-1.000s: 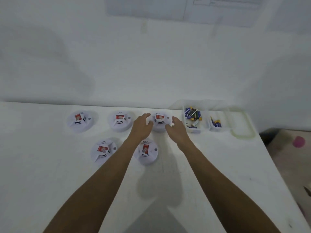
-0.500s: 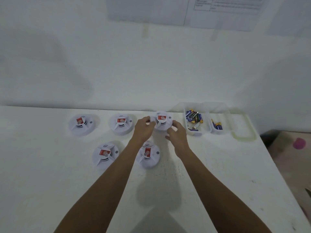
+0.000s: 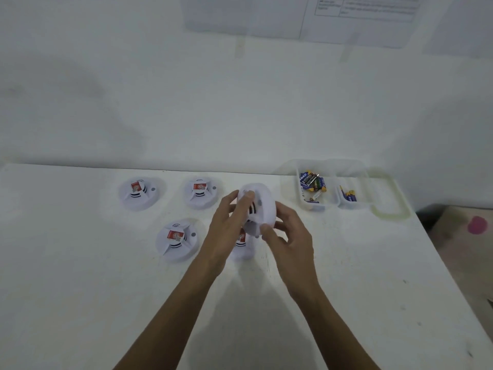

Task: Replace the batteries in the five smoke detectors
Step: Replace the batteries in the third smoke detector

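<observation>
White smoke detector (image 3: 262, 206) is hanging tilted above the tabletop (image 3: 80, 289); fingers (image 3: 266, 228) of left hand (image 3: 226, 231) and right hand (image 3: 290, 241) are gripping its rim.

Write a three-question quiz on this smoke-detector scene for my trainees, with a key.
1. True or false: the left hand and right hand hold one detector above the table.
2. How many other detectors lie on the table?
3. Where are the batteries? A) in the clear tray at the table's right; B) in the left hand; C) under a detector.
Key: 1 true; 2 four; 3 A.
</observation>
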